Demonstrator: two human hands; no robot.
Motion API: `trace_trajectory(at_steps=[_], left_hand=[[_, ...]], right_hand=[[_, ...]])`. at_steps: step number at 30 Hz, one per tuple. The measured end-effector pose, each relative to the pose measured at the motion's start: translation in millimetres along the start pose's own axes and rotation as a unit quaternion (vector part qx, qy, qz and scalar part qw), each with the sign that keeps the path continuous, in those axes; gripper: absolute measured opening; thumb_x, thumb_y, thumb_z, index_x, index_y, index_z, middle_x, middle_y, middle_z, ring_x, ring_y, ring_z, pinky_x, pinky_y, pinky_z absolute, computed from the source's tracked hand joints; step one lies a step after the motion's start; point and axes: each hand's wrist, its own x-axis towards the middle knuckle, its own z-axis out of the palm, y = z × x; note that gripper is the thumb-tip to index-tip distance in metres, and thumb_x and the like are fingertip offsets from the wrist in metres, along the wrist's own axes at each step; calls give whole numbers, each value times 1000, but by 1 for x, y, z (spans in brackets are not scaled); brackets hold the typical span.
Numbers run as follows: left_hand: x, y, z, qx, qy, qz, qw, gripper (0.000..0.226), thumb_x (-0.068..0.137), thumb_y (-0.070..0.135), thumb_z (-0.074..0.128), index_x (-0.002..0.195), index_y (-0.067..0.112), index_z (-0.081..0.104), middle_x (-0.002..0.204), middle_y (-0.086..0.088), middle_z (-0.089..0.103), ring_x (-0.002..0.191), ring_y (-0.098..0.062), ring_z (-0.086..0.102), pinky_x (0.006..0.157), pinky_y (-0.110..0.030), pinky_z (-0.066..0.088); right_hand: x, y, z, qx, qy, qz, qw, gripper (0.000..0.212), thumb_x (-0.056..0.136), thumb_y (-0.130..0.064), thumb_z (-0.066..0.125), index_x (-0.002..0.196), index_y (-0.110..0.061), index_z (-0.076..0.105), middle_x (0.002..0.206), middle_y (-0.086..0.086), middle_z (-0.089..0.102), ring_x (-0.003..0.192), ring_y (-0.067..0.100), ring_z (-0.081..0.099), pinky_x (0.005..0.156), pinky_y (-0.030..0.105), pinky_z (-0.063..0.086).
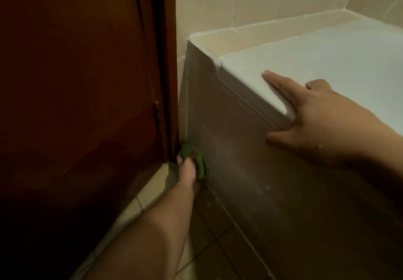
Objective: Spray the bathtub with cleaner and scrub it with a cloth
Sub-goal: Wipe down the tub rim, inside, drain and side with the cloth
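Two hands: left hand (188, 171) grips green cloth (197, 162) low against bathtub (250, 140) side; right hand (314, 116), fingers spread, braces on the rim above.

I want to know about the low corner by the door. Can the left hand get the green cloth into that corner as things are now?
Probably yes. The left hand already holds the green cloth low against the tiled bathtub side, right beside the wooden door. Nothing visible blocks it, though the gap looks narrow and dim.

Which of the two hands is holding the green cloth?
The left hand, low at the foot of the bathtub, grips the green cloth. The right hand rests on the rim, holding nothing.
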Motion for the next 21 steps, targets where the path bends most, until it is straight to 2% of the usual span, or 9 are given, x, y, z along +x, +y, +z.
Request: trace_trajectory(at_steps=[3,6,9,11,13,14,17,19,21], left_hand=[[-37,32,18,-29,5,108,994,57,101,8,56,150,36,45,150,-6,51,131,-29,52,107,-42,45],[-88,88,42,-39,-73,225,971,58,95,17,67,129,61,51,146,7,54,128,-16,55,104,-40,48],[-117,135,55,-28,-115,313,942,61,90,23,73,130,61,49,148,10,52,130,-11,54,102,-33,51],[-114,136,53,-3,-112,345,932,60,90,30,70,131,65,45,152,10,47,133,-11,51,102,-32,50],[-95,109,46,25,-86,329,940,58,90,38,66,131,71,41,154,9,43,134,-16,49,105,-38,48],[-82,91,42,31,-59,302,951,57,93,36,63,135,68,41,156,6,42,135,-19,48,106,-41,47],[-36,33,24,18,5,127,992,54,107,21,48,156,39,32,159,-5,38,141,-33,43,109,-41,41],[-1,-14,9,-12,9,6,1000,58,106,34,53,158,34,29,152,-10,45,136,-38,48,112,-51,42],[30,-52,-5,-37,-18,-26,999,66,95,51,65,153,35,38,139,-11,59,122,-39,60,103,-63,48]], right_hand=[[-1,-2,-2,-9,-10,4,1000,105,71,-71,63,145,-69,-12,134,9,35,105,34,55,94,46,53],[-5,-4,-5,-9,-15,11,1000,105,78,-69,66,146,-67,-15,145,11,32,115,36,55,96,46,53],[-7,-6,-6,-10,-18,15,1000,106,78,-72,64,146,-66,-18,147,12,31,118,36,55,95,46,54],[-6,-5,-5,-7,-16,22,1000,106,77,-74,62,145,-66,-18,146,13,32,116,35,56,94,46,54],[-5,-5,-5,-3,-17,29,999,105,74,-76,60,145,-67,-17,142,12,34,112,35,57,93,46,55],[-4,-5,-4,-2,-17,31,999,104,72,-78,58,145,-67,-16,140,12,35,108,34,58,93,47,55],[-2,-6,-4,-7,-17,35,999,105,66,-80,55,146,-67,-14,134,12,37,94,30,57,89,44,56],[-1,-7,-4,-10,-15,41,999,106,64,-80,53,147,-65,-11,133,12,37,88,28,54,84,41,55],[0,-6,-3,-10,-11,42,999,106,61,-80,50,147,-65,-9,133,12,37,84,26,53,80,39,51]])
